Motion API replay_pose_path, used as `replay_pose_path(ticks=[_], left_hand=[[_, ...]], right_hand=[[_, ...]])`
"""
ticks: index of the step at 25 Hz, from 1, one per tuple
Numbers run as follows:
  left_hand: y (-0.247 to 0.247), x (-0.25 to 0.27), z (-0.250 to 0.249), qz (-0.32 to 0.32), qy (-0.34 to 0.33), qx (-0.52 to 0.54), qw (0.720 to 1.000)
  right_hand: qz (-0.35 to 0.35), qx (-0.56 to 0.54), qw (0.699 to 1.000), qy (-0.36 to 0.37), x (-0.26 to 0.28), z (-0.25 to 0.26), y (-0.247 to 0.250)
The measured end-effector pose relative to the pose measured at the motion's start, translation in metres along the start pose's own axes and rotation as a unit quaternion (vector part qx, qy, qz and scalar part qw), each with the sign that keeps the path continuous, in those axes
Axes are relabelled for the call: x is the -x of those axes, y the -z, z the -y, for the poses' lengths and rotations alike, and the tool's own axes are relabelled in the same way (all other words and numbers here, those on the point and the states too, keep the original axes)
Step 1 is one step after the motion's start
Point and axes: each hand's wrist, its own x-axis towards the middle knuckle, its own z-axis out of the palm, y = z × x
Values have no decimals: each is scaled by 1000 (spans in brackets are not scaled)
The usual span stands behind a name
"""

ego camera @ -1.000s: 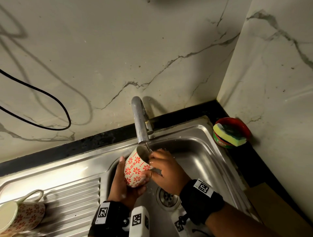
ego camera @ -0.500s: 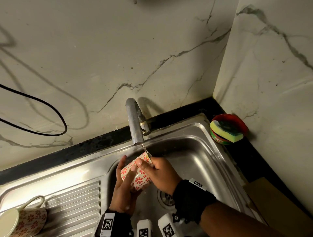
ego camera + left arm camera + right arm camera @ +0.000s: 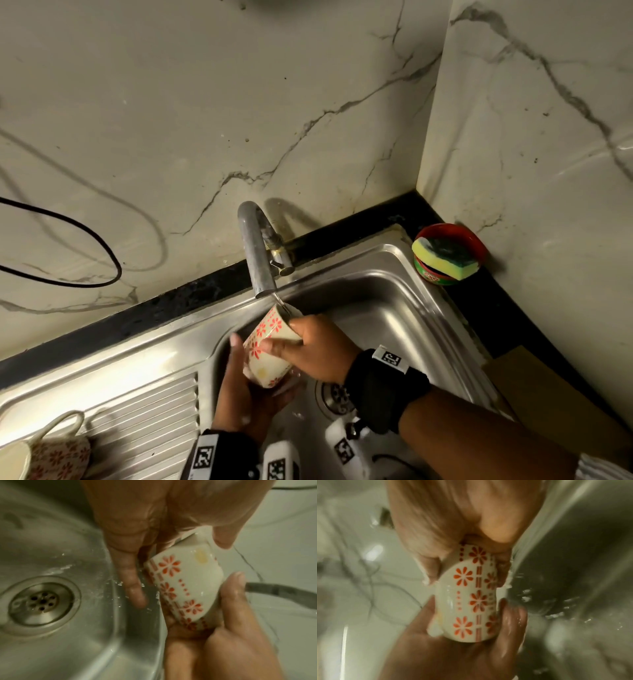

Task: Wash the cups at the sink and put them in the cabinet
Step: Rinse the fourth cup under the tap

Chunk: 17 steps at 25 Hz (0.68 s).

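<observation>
A white cup with red flowers (image 3: pixel 270 346) lies tilted over the sink basin (image 3: pixel 394 308), its rim up toward the faucet spout (image 3: pixel 257 253). A thin stream of water falls onto the rim. My left hand (image 3: pixel 246 394) cradles the cup's base from below, thumb and fingers wrapped round it. My right hand (image 3: pixel 318 349) grips the rim end, thumb across the outside. The wet cup (image 3: pixel 467 601) fills the right wrist view, and the cup (image 3: pixel 185 582) sits between both hands in the left wrist view. A second flowered cup (image 3: pixel 51 452) lies on the ribbed drainboard (image 3: pixel 144 411) at the bottom left.
The drain (image 3: pixel 337 397) sits just right of my hands. A red bowl with a yellow-green sponge (image 3: pixel 445 257) stands in the back right corner on the black counter. A black cable (image 3: pixel 85 233) hangs against the marble wall on the left.
The cup went from standing mouth-up under the spout, my right fingers at its mouth, to lying tilted. My right hand now grips it from outside.
</observation>
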Motion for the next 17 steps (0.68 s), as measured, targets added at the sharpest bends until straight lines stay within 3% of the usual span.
replay_pose_path(ticks=[2,6,9,12,13,15,17], left_hand=[[4,-4,-3,1,-39,7,999],[2,2,-9,31,55,0,998],[4,-5,-4,11,23,-12,1000],[4,-6,2,44,107,-27,993],[4,-6,3,38,101,-28,994],[0,-6,2,13,24,-31,999],[-4,-4,0,15,10,-33,999]], right_hand=[[-5,-30,999,-13,-1,4,2],[20,2,1000,-11,3,5,1],[-5,16,1000,0,3,8,4],[3,42,999,9,1,3,4],[2,32,999,2,0,6,5],[-24,26,999,13,0,11,5],[-53,76,995,46,2,14,1]])
